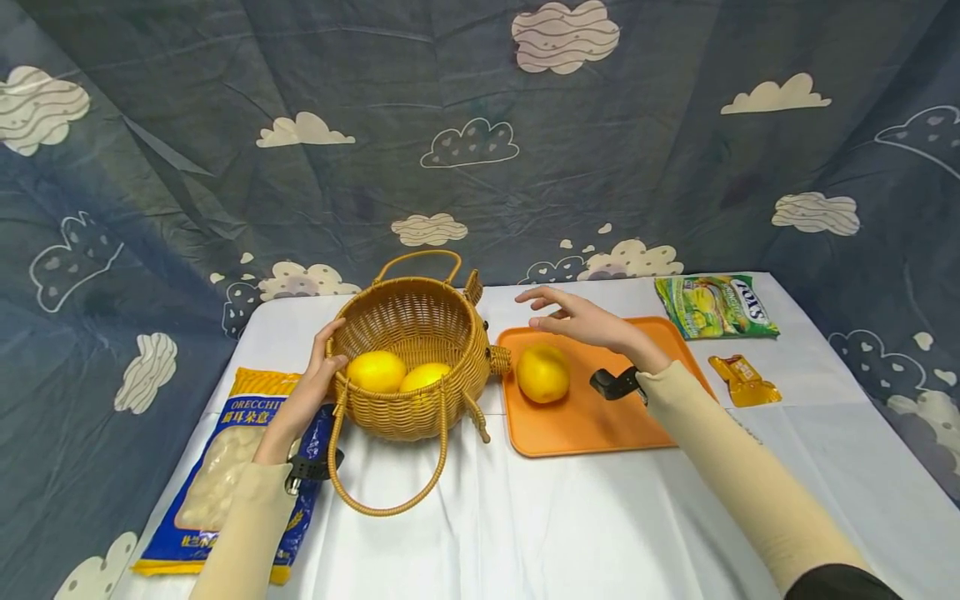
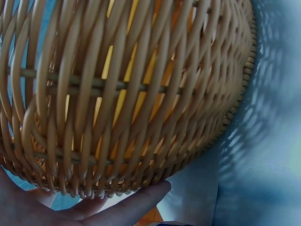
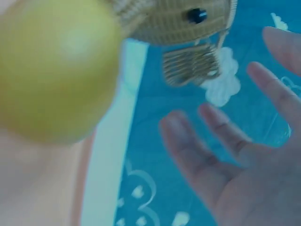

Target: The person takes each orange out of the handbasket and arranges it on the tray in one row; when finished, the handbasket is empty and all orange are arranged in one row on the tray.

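A woven wicker basket with two looped handles stands on the table, its open top tipped toward me. Two lemons lie inside. My left hand grips the basket's left rim, thumb at the edge; in the left wrist view its fingers touch the wicker. Over the back of an orange tray hovers my right hand, fingers apart and holding nothing. Below and left of it, a rounded yellow fruit sits on the tray's left part. That fruit looms blurred in the right wrist view.
A blue and yellow pasta bag lies at the left, partly under my left forearm. Right of the tray are a green candy bag and a small orange packet. A cloud-patterned dark cloth hangs behind the white-covered table.
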Available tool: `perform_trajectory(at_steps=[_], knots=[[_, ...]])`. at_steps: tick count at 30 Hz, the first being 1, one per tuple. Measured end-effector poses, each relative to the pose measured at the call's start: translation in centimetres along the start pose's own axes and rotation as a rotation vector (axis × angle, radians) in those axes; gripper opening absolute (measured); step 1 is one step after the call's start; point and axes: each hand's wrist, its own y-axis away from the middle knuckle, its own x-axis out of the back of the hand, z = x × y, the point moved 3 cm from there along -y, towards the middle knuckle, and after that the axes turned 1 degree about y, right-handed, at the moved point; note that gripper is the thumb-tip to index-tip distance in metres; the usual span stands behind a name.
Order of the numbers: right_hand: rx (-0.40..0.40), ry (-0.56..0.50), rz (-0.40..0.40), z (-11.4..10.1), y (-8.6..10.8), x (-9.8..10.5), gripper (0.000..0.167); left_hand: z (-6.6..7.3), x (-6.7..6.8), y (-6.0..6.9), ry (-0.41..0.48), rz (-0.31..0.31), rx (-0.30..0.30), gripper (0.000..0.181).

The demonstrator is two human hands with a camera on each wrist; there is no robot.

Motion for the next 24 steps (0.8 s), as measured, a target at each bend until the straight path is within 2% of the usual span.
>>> perform_trajectory(at_steps=[6, 10, 14, 18, 24], knots=[[0.156, -0.142, -0.002, -3.7, -3.2, 0.0, 0.042, -0.1, -0.1, -0.2, -0.005, 0.004, -0.003, 0.059], [0.212, -0.223, -0.049, -6.0, -5.7, -0.8, 0.040, -0.1, -0.2, -0.2, -0.005, 0.002, -0.010, 0.059], [0.229, -0.266, -0.157, -8.3, -8.3, -2.2, 0.040, 0.0, 0.1, 0.0, -0.022, 0.011, -0.006, 0.060], [0.225, -0.250, -0.295, -10.3, -10.6, -4.1, 0.040, 0.2, 0.5, 0.0, -0.042, 0.022, 0.009, 0.062], [0.140, -0.208, -0.517, -11.3, -13.2, -6.6, 0.037, 0.4, 0.5, -0.1, -0.031, 0.004, 0.028, 0.063]])
